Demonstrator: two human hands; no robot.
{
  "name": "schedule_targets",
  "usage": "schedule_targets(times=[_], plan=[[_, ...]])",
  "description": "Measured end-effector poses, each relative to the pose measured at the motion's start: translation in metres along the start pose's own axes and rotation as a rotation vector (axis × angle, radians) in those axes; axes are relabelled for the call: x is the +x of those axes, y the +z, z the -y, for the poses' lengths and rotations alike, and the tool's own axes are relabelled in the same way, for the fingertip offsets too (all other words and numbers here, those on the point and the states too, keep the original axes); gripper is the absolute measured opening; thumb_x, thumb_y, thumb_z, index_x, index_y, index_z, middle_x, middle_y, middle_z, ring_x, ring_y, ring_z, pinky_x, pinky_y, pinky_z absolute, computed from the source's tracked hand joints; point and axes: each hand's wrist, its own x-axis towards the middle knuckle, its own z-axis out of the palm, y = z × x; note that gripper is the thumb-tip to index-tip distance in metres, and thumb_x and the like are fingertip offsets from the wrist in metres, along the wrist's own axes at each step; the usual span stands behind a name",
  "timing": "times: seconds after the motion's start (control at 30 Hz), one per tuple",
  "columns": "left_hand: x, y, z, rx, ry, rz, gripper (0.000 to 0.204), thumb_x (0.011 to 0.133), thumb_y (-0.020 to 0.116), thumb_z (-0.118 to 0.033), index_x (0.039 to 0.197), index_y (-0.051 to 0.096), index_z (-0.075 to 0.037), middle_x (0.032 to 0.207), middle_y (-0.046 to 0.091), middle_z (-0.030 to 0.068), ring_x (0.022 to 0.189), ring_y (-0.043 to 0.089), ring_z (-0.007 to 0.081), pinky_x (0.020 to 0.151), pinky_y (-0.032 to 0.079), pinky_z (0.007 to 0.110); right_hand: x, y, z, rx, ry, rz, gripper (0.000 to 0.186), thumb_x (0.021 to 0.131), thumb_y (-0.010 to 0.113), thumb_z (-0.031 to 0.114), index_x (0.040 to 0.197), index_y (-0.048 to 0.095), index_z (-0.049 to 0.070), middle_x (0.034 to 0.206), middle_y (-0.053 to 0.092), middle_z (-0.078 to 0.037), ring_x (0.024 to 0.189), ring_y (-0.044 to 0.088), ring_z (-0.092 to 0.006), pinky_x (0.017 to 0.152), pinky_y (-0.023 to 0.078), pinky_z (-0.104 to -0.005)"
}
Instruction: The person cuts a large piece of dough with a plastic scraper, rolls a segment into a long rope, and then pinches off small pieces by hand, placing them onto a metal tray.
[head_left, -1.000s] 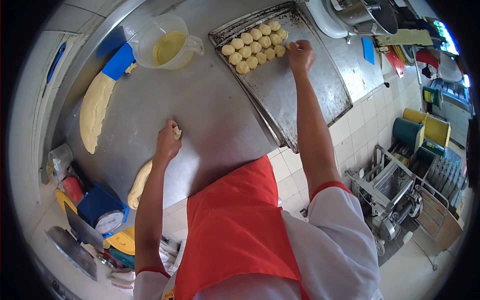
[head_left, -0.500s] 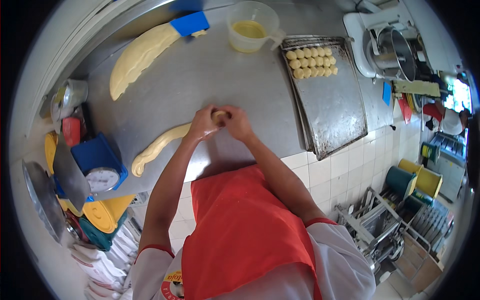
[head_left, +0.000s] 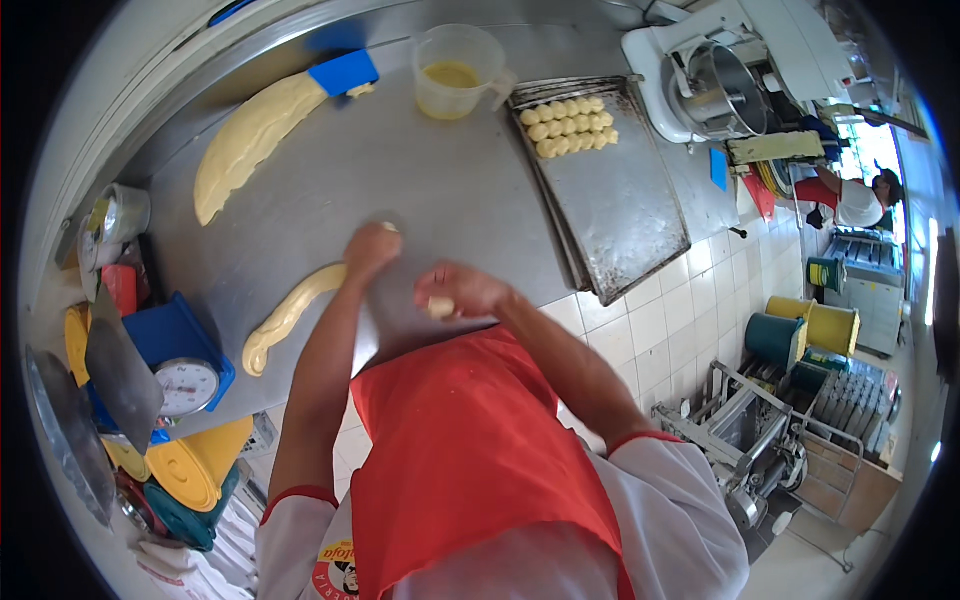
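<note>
Head view, looking down at steel worktop (head_left: 450, 190). Right hand (head_left: 463, 290) blurred, near middle of worktop's near edge, fingers curled onto small dough piece (head_left: 438, 308). Left hand (head_left: 372, 250) farther in from same edge, also blurred, closed around pale dough bit (head_left: 390, 228), poking out at fingertips. Hands apart from each other. Dough strip (head_left: 290, 312) running from near edge, toward left corner, up to left wrist; end hidden there, so cannot tell if joined to pale bit in fist.

Along far edge, left part: large dough slab (head_left: 250, 145), with blue scraper (head_left: 345, 72) lying over one end and dough scrap (head_left: 361, 90) just beside. More to right, near far edge: clear jug (head_left: 470, 47), upright, partly filled with yellow liquid (head_left: 450, 76).

Toward right end of worktop: stacked baking trays (head_left: 620, 200), near corner reaching past worktop's near edge. On top tray: dough balls (head_left: 568, 127) in three tight rows by far left corner. Beyond trays: white mixer (head_left: 650, 85) with metal bowl. At left end: blue scale (head_left: 165, 330) with round dial. Red apron (head_left: 470, 450) close to near edge.
</note>
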Motion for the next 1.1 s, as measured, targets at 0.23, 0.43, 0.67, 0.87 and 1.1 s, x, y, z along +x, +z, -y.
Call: schedule_targets(times=[0.23,0.43,0.67,0.87,1.1], plan=[[-0.061,0.002,-0.200,-0.235,0.263,-0.153,0.050,0.073,0.075,-0.048,0.085,0.068,0.000,0.082,0.070,0.0216,0.076,0.067,0.0403,0.073,0.053,0.047,-0.084,-0.117,-0.132,0.140,0.099,-1.104,0.023,0.088,0.061,0.006,0.109,0.066,0.000,0.095,0.066,-0.018,0.078,0.068,-0.0272,0.072,0.055,-0.0370],[-0.017,0.089,-0.198,-0.049,0.097,-0.011,0.054,0.073,0.077,-0.023,0.117,0.057,0.000,0.101,0.066,0.0272,0.100,0.064,0.0442,0.089,0.051,0.047,-0.036,-0.190,-0.158,-0.190,0.287,-1.142,0.038,0.085,0.073,0.020,0.116,0.061,0.001,0.108,0.062,-0.023,0.083,0.066,-0.0386,0.074,0.055,-0.0434],[-0.023,0.066,-0.172,-0.328,0.156,-0.036,0.075,0.071,0.066,0.006,0.140,0.037,-0.001,0.120,0.058,0.0282,0.114,0.058,0.0444,0.095,0.048,0.046,-0.071,-0.120,-0.106,-0.145,-0.008,-0.837,0.041,0.086,0.075,0.022,0.120,0.065,0.002,0.107,0.064,-0.020,0.089,0.066,-0.0334,0.075,0.054,-0.0414],[-0.033,0.050,-0.144,-0.378,0.274,0.092,0.041,0.074,0.067,-0.006,0.115,0.064,0.003,0.102,0.068,0.0273,0.099,0.066,0.0431,0.085,0.054,0.047,-0.053,-0.064,-0.070,0.202,0.101,-0.599,0.026,0.091,0.068,0.021,0.108,0.071,0.001,0.088,0.071,-0.018,0.074,0.068,-0.0294,0.068,0.053,-0.0378],[-0.030,0.066,-0.162,-0.090,0.126,-0.032,0.020,0.079,0.064,-0.014,0.093,0.073,-0.002,0.099,0.070,0.0245,0.092,0.069,0.0423,0.078,0.057,0.050,-0.045,-0.041,-0.053,-0.291,0.374,-0.831,0.032,0.096,0.057,0.028,0.091,0.070,0.000,0.086,0.066,-0.027,0.075,0.062,-0.0479,0.069,0.051,-0.0477]])
